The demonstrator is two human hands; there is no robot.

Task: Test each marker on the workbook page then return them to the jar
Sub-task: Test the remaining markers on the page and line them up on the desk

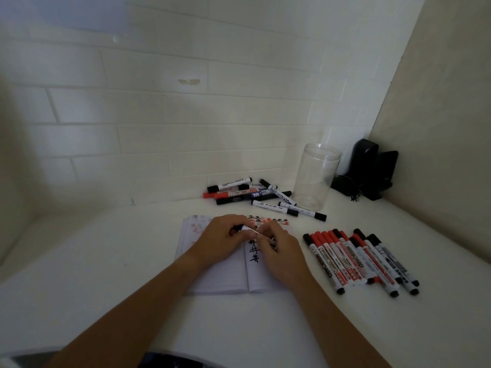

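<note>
Nearest, both hands meet over the open workbook (pixel 225 282), which lies near the middle of the white surface (pixel 106 274) with its spine pointing away. The left hand (pixel 221 241) and right hand (pixel 279 251) each have fingers curled round opposite ends of one slim marker (pixel 251 229) held crosswise just above the page — whether its cap is coming off or going back on is hidden by the fingers. Judging by the black tally strokes just below, a test is in hand; the next move calls either for the tip on the paper or for a firm cap and a set-down.

Toward the right edge, a row of markers (pixel 364 258) lies side by side: smooth white plastic barrels with printed labels and red or black caps.

Farther back, a loose pile of markers (pixel 260 197) lies criss-crossed near the wall. Just right of it stands the jar (pixel 317 176) — clear, cylindrical, upright, with nothing visible inside, so by my reading no marker has been returned yet. In the far right corner sits a dark blocky object (pixel 372 171) against the glossy tiles.
</note>
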